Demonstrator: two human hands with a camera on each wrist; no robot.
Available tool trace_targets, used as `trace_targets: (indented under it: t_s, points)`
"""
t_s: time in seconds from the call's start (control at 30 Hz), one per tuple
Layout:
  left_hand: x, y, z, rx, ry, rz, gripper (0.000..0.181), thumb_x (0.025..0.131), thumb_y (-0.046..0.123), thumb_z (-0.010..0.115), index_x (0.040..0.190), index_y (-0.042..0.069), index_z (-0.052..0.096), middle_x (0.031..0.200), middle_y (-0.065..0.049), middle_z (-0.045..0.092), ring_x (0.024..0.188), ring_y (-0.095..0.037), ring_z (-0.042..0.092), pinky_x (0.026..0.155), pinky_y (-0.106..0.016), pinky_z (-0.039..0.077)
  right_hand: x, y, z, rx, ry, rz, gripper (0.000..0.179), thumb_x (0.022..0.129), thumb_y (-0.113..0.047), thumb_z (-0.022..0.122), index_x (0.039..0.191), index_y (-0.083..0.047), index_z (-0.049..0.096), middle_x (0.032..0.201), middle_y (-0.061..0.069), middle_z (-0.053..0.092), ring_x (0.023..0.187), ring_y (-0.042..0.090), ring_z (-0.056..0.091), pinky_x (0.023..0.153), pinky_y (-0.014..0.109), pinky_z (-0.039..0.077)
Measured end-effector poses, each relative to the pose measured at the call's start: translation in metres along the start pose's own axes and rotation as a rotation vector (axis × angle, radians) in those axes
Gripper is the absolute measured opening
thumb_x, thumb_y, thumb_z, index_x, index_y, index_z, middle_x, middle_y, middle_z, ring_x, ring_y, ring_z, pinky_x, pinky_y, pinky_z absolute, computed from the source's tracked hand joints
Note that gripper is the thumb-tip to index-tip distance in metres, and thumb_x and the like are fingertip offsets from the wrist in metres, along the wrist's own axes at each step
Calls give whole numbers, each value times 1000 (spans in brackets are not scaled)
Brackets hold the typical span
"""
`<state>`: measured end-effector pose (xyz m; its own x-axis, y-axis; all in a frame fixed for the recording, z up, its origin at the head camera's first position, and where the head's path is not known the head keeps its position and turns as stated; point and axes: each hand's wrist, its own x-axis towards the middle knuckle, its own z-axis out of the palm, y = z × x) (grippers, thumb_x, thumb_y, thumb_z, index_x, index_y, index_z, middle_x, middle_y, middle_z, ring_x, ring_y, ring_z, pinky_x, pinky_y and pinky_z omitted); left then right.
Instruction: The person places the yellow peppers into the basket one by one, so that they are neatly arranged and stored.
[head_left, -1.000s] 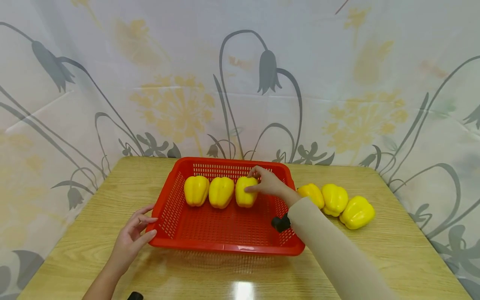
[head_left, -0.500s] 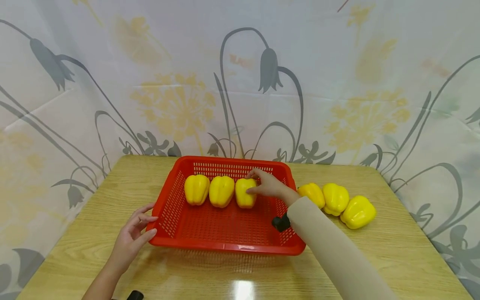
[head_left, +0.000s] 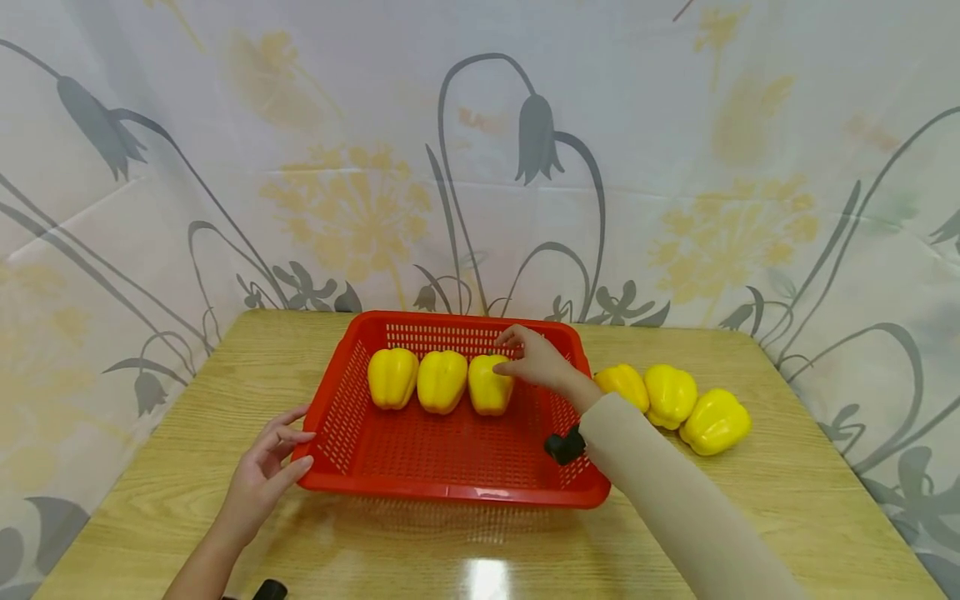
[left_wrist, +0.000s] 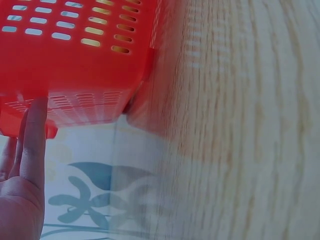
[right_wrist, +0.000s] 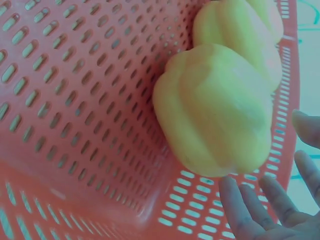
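Note:
In the head view, a red plastic basket [head_left: 450,492] holds three yellow bell peppers in a row along its back: a left pepper [head_left: 393,379], a middle pepper [head_left: 442,382] and a right pepper [head_left: 491,387]. My right hand [head_left: 542,363] is just above and right of the right pepper. Its fingers are spread and hold nothing; the right wrist view shows the fingertips [right_wrist: 230,187] close to that pepper [right_wrist: 212,112]. My left hand [head_left: 258,483] rests against the basket's left front corner. Fairly straight fingers [left_wrist: 35,142] touch the red rim in the left wrist view.
Outside the basket, to its right, lie three more yellow peppers: one partly behind the right sleeve [head_left: 624,388], a middle one [head_left: 671,397] and an outer one [head_left: 716,422]. A flowered curtain [head_left: 480,167] hangs behind the wooden table [head_left: 247,358].
My right hand has loosened from the right pepper and risen slightly, its thumb moving up the pepper's side. The pepper stays in place. My left hand keeps its position at the basket's corner.

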<state>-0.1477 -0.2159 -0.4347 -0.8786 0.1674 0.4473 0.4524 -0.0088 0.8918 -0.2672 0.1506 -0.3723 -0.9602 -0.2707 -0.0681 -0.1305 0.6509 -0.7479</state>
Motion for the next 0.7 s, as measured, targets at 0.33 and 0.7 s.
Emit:
trace_targets:
  t_s: [0.33, 0.7]
  points:
    - [0, -1, 1, 5, -5, -3, 19, 83, -20, 50, 101, -15, 53, 132, -3, 40, 111, -10, 47, 91, -14, 38, -15, -9, -19, 116, 43, -46, 42, 84, -13, 69, 120, -3, 50, 123, 18, 51, 112, 34, 51, 85, 42, 47]
    - [-1, -1, 1, -12, 8, 8, 20, 82, -21, 49, 100, -15, 53, 131, -5, 41, 108, -12, 49, 84, -16, 45, -30, -25, -30, 161, 83, -154, 37, 83, -12, 71, 115, -5, 53, 114, 15, 56, 105, 30, 53, 85, 44, 46]
